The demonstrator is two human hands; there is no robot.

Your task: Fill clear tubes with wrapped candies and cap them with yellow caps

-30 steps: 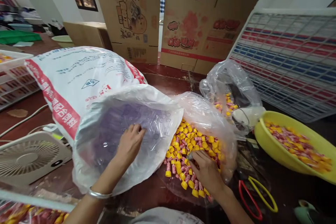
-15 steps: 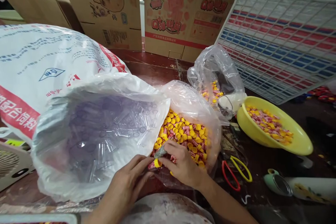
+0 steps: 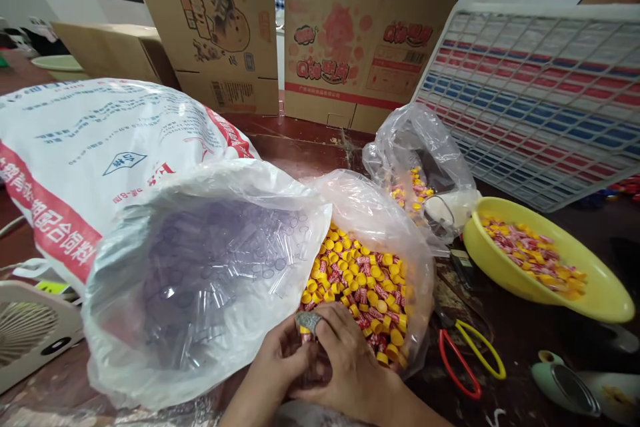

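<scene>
My left hand (image 3: 281, 361) and my right hand (image 3: 341, 357) are together at the near edge of a clear plastic bag (image 3: 345, 190). Fingers of both are closed round a small yellow-capped tube (image 3: 304, 331), mostly hidden by them. A grey wrap (image 3: 309, 321) covers a fingertip of my right hand. Just beyond, many yellow-capped pieces with red-and-white wrapping (image 3: 363, 280) fill the bag. To the left, beside my left hand, a white sack (image 3: 115, 347) lies open with clear plastic tubes (image 3: 220, 267) inside.
Scissors (image 3: 463, 360) with red and yellow handles lie right of my hands, near a pale green bottle (image 3: 565, 380). A yellow bowl (image 3: 540, 293) holds similar pieces. Behind stand another clear bag (image 3: 420, 140), a white wire rack (image 3: 530, 107) and cardboard boxes (image 3: 370, 40). A fan (image 3: 35, 333) is at left.
My hands have drawn closer together, and the tube, earlier plainly visible between the fingertips, is now mostly covered. The whole view has shifted, with things lower and further right.
</scene>
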